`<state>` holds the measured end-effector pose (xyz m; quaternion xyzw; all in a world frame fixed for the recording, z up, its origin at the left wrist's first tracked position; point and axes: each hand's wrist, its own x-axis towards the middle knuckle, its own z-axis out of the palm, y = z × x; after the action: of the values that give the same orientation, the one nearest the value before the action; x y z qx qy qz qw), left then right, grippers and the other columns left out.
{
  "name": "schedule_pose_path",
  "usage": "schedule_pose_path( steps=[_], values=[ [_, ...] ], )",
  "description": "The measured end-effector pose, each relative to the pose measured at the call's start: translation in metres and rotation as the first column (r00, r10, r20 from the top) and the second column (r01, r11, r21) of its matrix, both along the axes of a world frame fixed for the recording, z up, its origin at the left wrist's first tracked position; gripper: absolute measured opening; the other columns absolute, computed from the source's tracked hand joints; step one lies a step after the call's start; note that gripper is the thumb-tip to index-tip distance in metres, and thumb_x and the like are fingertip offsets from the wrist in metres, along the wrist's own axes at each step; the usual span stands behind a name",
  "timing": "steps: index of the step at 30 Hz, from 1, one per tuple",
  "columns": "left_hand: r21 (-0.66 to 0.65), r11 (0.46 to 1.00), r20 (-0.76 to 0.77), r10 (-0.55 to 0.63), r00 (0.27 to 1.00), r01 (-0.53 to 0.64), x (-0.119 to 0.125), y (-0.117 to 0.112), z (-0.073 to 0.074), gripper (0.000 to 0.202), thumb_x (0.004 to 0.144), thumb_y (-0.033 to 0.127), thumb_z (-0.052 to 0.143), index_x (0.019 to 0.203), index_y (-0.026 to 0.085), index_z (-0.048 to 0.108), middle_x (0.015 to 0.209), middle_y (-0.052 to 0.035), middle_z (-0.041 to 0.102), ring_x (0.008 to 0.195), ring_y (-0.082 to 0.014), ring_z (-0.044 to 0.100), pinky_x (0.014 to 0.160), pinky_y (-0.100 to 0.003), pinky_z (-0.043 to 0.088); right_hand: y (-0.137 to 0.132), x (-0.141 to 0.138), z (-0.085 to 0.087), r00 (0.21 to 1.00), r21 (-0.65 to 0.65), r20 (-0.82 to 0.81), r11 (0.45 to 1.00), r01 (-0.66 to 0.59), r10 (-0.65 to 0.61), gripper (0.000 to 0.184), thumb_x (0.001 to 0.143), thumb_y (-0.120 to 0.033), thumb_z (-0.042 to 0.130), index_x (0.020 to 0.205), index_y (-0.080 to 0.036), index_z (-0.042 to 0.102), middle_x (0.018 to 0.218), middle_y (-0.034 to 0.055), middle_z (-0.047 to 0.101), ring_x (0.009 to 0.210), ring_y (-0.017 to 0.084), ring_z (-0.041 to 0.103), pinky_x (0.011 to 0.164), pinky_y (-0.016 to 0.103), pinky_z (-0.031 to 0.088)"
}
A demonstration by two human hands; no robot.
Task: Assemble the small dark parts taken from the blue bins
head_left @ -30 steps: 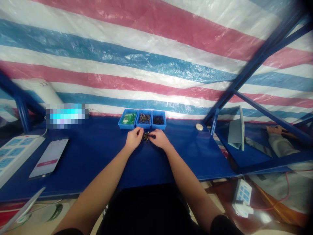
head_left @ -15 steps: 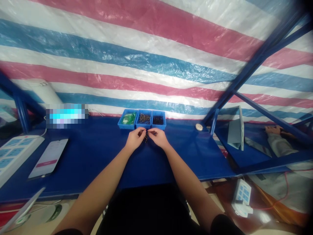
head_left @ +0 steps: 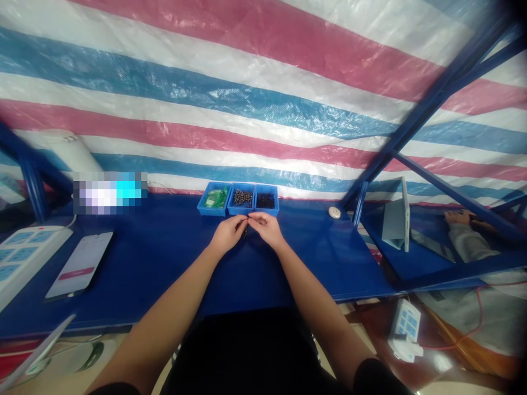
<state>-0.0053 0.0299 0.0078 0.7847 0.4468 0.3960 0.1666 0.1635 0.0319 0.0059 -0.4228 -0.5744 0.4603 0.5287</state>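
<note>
1. Head view: the left hand (head_left: pixel 228 234) and right hand (head_left: pixel 267 229) meet fingertip to fingertip. Each grip is pinched shut on a small dark part (head_left: pixel 245 232), likely for fine control, just above the tabletop (head_left: pixel 164 263).
2. Three blue bins (head_left: pixel 241 212) sit just beyond, within easy reach.

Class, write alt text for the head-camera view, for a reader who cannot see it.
A person's left hand and right hand meet fingertip to fingertip over a blue table, pinching small dark parts between them. Just behind stand three blue bins, one with green items, two with dark pieces. A phone and power strip lie at the far left.
</note>
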Motion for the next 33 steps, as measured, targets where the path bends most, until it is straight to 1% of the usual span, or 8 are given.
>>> schedule_pose_path(
  steps=[3,8,14,18,21,23,27,33],
  values=[
    [0.031,0.999,-0.066,-0.006,0.998,0.008,0.000,0.000,0.001,0.028,0.095,0.036,0.041,0.104,0.022,0.063,0.096,-0.0055,0.069,0.084,-0.0185,0.064,0.076,-0.029,0.048,-0.002,0.000,0.003,0.999,0.025,0.032,1.000,-0.001,0.000,0.030,0.074,-0.039,0.070,0.098,-0.020,0.073,0.093,0.0054,0.073,0.082,0.019,0.068,0.080,0.033,0.054],
    [-0.004,1.000,-0.081,-0.014,0.997,0.014,0.000,-0.003,0.005,0.030,0.097,0.036,0.034,0.102,0.022,0.060,0.087,-0.0039,0.067,0.077,-0.0171,0.062,0.069,-0.026,0.047,-0.004,-0.001,0.006,0.999,0.040,0.043,0.999,-0.006,0.004,0.029,0.075,-0.039,0.069,0.096,-0.020,0.073,0.093,0.0059,0.073,0.082,0.019,0.068,0.079,0.033,0.055],
    [-0.053,0.999,-0.075,0.006,0.997,-0.010,0.000,-0.005,0.009,0.032,0.097,0.039,0.032,0.094,0.022,0.059,0.078,-0.0022,0.064,0.070,-0.0163,0.060,0.066,-0.026,0.045,-0.002,-0.002,0.003,1.000,0.029,-0.009,0.999,-0.015,0.016,0.031,0.073,-0.040,0.072,0.095,-0.019,0.073,0.092,0.0064,0.073,0.084,0.020,0.069,0.082,0.034,0.055],
    [-0.072,0.997,-0.033,0.037,0.999,-0.039,0.001,-0.006,0.009,0.030,0.096,0.042,0.038,0.104,0.023,0.059,0.086,-0.0020,0.067,0.072,-0.0158,0.062,0.067,-0.025,0.046,-0.001,-0.002,0.002,1.000,0.022,-0.005,1.000,0.017,-0.017,0.031,0.073,-0.042,0.071,0.094,-0.019,0.073,0.095,0.0065,0.074,0.084,0.020,0.069,0.082,0.034,0.055],
    [-0.082,0.995,-0.010,0.048,0.999,-0.049,0.001,-0.006,0.008,0.030,0.093,0.043,0.043,0.111,0.023,0.057,0.081,-0.0002,0.066,0.066,-0.0142,0.060,0.065,-0.025,0.046,0.000,-0.001,0.002,0.999,0.015,-0.007,0.999,0.034,-0.034,0.032,0.073,-0.043,0.071,0.094,-0.019,0.072,0.093,0.0062,0.074,0.083,0.020,0.069,0.080,0.033,0.055],
    [-0.071,0.996,-0.002,0.047,0.999,-0.047,0.002,-0.006,0.007,0.030,0.093,0.043,0.044,0.108,0.023,0.059,0.079,0.0001,0.066,0.064,-0.0136,0.059,0.065,-0.024,0.046,0.000,-0.001,0.003,0.999,0.003,-0.007,1.000,0.031,-0.031,0.032,0.074,-0.043,0.070,0.094,-0.019,0.072,0.090,0.0060,0.074,0.080,0.019,0.069,0.077,0.033,0.056],
    [-0.021,0.999,0.003,0.043,0.999,-0.043,0.002,-0.006,0.009,0.030,0.094,0.042,0.041,0.100,0.022,0.062,0.088,-0.0021,0.068,0.072,-0.0145,0.061,0.068,-0.025,0.046,-0.002,0.000,0.004,1.000,-0.003,-0.010,1.000,0.015,-0.015,0.033,0.074,-0.043,0.071,0.096,-0.019,0.072,0.088,0.0058,0.073,0.077,0.019,0.068,0.074,0.032,0.056],
    [-0.015,1.000,-0.015,0.025,1.000,-0.025,0.002,-0.007,0.012,0.033,0.096,0.042,0.037,0.093,0.021,0.062,0.083,-0.0021,0.067,0.073,-0.0151,0.061,0.068,-0.025,0.045,-0.002,-0.001,0.004,1.000,0.015,0.002,1.000,0.021,-0.021,0.033,0.074,-0.043,0.071,0.096,-0.019,0.073,0.089,0.0056,0.073,0.079,0.019,0.068,0.076,0.032,0.055]
  ],
)
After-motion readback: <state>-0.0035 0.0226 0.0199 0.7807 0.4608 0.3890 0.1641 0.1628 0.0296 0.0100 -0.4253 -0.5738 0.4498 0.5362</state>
